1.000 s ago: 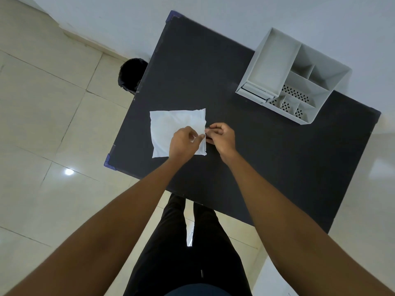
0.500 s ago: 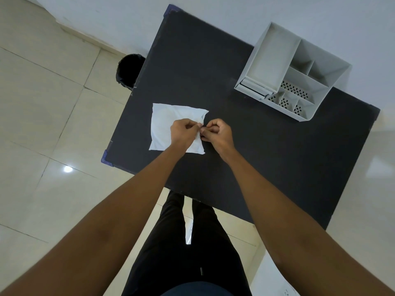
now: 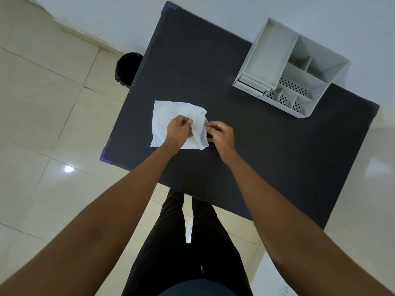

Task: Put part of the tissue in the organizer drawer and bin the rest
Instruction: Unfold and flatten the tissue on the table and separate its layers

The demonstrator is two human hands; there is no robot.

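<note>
A white tissue point(image 3: 168, 116) lies on the left part of the black table point(image 3: 267, 150), its right side lifted and crumpled. My left hand point(image 3: 178, 130) pinches the tissue near its middle. My right hand point(image 3: 220, 135) pinches the tissue's raised right edge, a short gap from the left hand. The white organizer point(image 3: 271, 50) stands at the table's far right, with open compartments on top and a shut drawer point(image 3: 251, 84) low on its near left face. A black bin point(image 3: 128, 69) sits on the floor by the table's far left edge, partly hidden by it.
The table stands against a white wall, with tiled floor on the left and near sides. Blue corner guards mark the table's left corners point(image 3: 104, 155). My legs in black trousers point(image 3: 188, 242) stand at the near edge.
The flat tissue has been picked up along its right side by both hands and now bunches between them. The hands have drawn slightly apart.
</note>
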